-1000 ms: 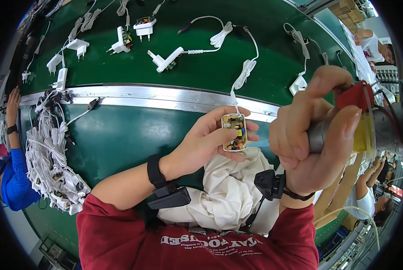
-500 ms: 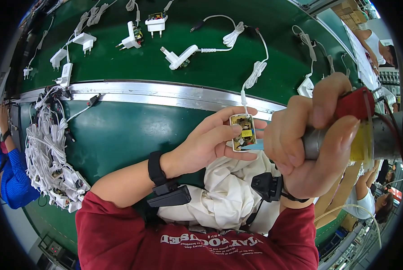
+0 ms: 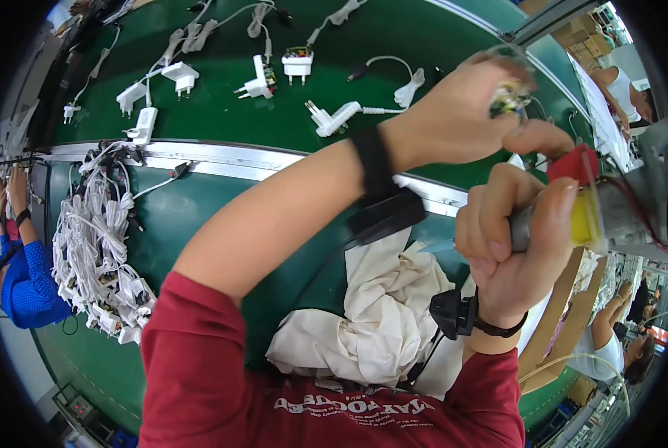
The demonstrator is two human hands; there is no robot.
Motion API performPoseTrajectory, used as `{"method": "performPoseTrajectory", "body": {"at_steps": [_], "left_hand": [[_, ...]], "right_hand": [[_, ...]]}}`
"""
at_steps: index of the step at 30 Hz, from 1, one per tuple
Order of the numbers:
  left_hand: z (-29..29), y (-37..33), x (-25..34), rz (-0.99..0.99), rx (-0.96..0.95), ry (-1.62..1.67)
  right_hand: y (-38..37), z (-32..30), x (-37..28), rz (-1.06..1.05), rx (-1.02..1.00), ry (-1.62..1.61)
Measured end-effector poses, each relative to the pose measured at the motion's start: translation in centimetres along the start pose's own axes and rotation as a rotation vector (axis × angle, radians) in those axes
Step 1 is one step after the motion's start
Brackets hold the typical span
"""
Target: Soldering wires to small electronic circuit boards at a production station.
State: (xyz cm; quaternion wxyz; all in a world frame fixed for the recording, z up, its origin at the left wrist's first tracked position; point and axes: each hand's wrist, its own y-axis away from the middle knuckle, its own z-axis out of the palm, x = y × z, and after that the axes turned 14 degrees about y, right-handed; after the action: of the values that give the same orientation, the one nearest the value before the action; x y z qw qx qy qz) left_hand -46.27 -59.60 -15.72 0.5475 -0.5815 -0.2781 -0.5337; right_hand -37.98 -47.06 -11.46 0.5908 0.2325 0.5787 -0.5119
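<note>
My left hand (image 3: 457,112) stretches across to the far right over the belt, smeared by motion. Its fingers are closed on a charger adapter with an exposed circuit board (image 3: 509,98), also blurred. Below it, my right hand (image 3: 509,239) is wrapped round a grey cylindrical dispenser (image 3: 526,228) with a red part, a yellow part and wires. A light-blue tapered tip (image 3: 440,247) sticks out of the dispenser to the left, above a crumpled white cloth (image 3: 375,313) by my lap.
White plug adapters with cables, such as one adapter (image 3: 334,119), lie on the green belt (image 3: 222,119) beyond a metal rail (image 3: 222,162). A heap of cabled adapters (image 3: 98,246) sits at left. Co-workers are at both sides; a cardboard box (image 3: 554,328) stands at right.
My left hand has swung up and right, away from the dispenser tip, carrying the open adapter. My right hand stays nearly in place. Items on the belt appear shifted right in view.
</note>
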Motion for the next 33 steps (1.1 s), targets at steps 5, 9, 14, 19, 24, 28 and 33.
{"method": "performPoseTrajectory", "body": {"at_steps": [5,9,14,19,24,28,33], "left_hand": [[-0.4,-1.6,-2.5,0.163,-0.074,-1.289],[-1.8,2.5,-2.3,0.022,-0.084,-1.181],[-2.0,7.0,5.4,-0.14,0.1,-1.707],[-4.0,8.0,7.2,-0.291,0.075,-1.572],[-0.4,10.8,7.8,-0.792,0.332,0.148],[2.7,14.2,5.8,-0.769,0.258,0.423],[3.8,15.3,5.6,-0.699,0.199,0.562]], "right_hand": [[-0.2,0.1,0.6,0.025,0.005,0.0],[-0.6,0.0,0.4,0.034,0.032,0.006],[-1.1,0.5,-1.4,0.009,0.063,0.114],[-1.2,0.8,-2.1,0.013,0.056,0.141],[-1.6,0.2,-2.4,-0.005,0.109,0.135],[-1.9,0.6,-2.3,-0.024,0.102,0.126],[-1.9,1.1,-2.0,-0.053,0.097,0.114]]}}
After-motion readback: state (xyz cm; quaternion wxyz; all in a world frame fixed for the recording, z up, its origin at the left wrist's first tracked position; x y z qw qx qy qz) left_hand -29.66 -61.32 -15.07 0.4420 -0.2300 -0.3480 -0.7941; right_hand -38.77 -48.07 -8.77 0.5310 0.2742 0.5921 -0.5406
